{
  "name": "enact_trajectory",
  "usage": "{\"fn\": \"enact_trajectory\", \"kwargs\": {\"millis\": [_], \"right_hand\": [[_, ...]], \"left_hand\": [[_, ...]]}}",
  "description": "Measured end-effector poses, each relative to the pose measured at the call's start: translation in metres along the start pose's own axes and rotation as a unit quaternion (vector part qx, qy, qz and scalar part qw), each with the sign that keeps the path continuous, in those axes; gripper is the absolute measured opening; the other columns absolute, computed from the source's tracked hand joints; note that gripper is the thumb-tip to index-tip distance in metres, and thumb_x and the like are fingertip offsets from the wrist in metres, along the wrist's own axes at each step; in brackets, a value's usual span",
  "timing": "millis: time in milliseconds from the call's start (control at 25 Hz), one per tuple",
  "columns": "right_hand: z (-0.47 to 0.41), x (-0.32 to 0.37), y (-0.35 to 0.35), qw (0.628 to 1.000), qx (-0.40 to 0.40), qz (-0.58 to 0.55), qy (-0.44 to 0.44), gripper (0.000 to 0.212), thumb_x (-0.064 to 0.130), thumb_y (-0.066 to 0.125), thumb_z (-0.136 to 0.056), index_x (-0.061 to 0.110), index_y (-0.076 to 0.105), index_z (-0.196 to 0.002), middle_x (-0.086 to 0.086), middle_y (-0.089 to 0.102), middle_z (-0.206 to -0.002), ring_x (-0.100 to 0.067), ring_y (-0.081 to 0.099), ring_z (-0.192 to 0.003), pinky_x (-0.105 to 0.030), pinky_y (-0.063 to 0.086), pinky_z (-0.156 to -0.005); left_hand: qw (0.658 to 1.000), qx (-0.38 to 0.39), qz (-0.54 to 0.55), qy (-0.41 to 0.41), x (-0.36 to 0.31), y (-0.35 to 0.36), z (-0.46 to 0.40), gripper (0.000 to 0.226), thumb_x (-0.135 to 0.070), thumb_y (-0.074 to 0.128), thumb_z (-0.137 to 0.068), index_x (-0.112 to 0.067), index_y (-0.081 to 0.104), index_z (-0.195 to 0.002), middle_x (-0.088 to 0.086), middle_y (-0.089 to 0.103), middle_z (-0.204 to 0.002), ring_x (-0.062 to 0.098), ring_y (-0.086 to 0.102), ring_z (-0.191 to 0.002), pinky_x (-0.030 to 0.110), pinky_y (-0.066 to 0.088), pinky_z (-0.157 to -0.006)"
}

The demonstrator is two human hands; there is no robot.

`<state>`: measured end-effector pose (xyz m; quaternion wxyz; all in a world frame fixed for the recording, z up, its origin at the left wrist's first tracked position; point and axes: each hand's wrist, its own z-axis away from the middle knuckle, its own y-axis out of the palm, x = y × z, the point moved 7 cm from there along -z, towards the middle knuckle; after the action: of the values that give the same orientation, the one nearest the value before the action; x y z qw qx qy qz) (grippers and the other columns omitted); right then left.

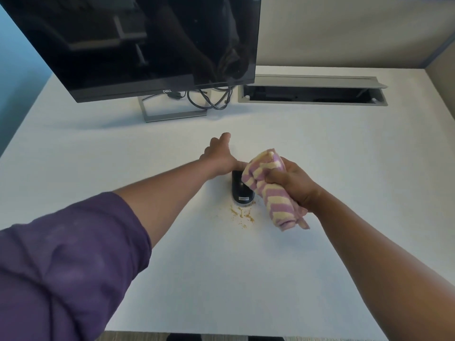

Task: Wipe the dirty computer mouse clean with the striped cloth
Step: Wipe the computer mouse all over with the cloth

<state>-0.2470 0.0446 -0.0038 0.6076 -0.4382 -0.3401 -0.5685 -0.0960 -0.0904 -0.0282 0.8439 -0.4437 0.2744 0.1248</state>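
A black computer mouse lies on the white desk, its labelled rear end toward me. My left hand rests at the mouse's far end, thumb against it and fingers spread forward. My right hand grips a bunched purple-and-cream striped cloth. The cloth presses on the right and top of the mouse and hides that side. Small tan crumbs lie scattered on the desk just in front of the mouse.
A dark monitor on a grey stand is at the back left, with looped black cables beside it. An open grey cable tray is set into the desk at the back right. Partition walls close off the back and right.
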Motion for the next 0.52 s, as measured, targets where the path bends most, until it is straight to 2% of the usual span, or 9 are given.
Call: {"fn": "enact_trajectory", "kwargs": {"millis": [120, 200, 360, 520], "right_hand": [[-0.001, 0.001, 0.014, 0.999, 0.022, 0.03, -0.024, 0.032, 0.023, 0.066, -0.08, 0.023, 0.071, -0.111, 0.0, 0.079, -0.098, -0.018, 0.075, -0.09, -0.032, 0.062, -0.074], [-0.004, 0.002, 0.02, 0.997, 0.023, 0.055, -0.04, 0.034, 0.022, 0.066, -0.078, 0.026, 0.071, -0.112, 0.002, 0.079, -0.101, -0.016, 0.074, -0.092, -0.033, 0.062, -0.08], [-0.01, 0.006, 0.03, 0.99, 0.014, 0.13, -0.052, 0.033, 0.034, 0.066, -0.074, 0.035, 0.069, -0.107, 0.01, 0.076, -0.095, -0.011, 0.072, -0.087, -0.031, 0.059, -0.078], [-0.01, 0.006, 0.043, 0.984, 0.028, 0.163, -0.06, 0.023, 0.032, 0.068, -0.079, 0.038, 0.066, -0.1, 0.017, 0.075, -0.088, -0.003, 0.07, -0.078, -0.021, 0.054, -0.067]], "left_hand": [[0.998, 0.029, -0.057, -0.008, 0.001, 0.005, -0.007, 0.111, -0.042, 0.086, -0.068, -0.03, 0.021, -0.157, 0.009, 0.032, -0.151, 0.035, 0.04, -0.137, 0.046, 0.047, -0.1], [0.997, 0.046, -0.066, -0.021, 0.004, 0.005, -0.01, 0.11, -0.039, 0.082, -0.067, -0.03, 0.02, -0.158, 0.01, 0.03, -0.152, 0.035, 0.039, -0.137, 0.045, 0.047, -0.098], [0.992, 0.041, -0.116, -0.03, 0.008, 0.003, -0.016, 0.096, -0.034, 0.074, -0.077, -0.029, 0.021, -0.157, 0.011, 0.034, -0.15, 0.036, 0.04, -0.135, 0.045, 0.046, -0.101], [0.986, 0.018, -0.163, -0.01, 0.006, 0.001, -0.018, 0.085, -0.035, 0.07, -0.082, -0.028, 0.026, -0.154, 0.01, 0.038, -0.148, 0.036, 0.043, -0.132, 0.042, 0.039, -0.098]]}}
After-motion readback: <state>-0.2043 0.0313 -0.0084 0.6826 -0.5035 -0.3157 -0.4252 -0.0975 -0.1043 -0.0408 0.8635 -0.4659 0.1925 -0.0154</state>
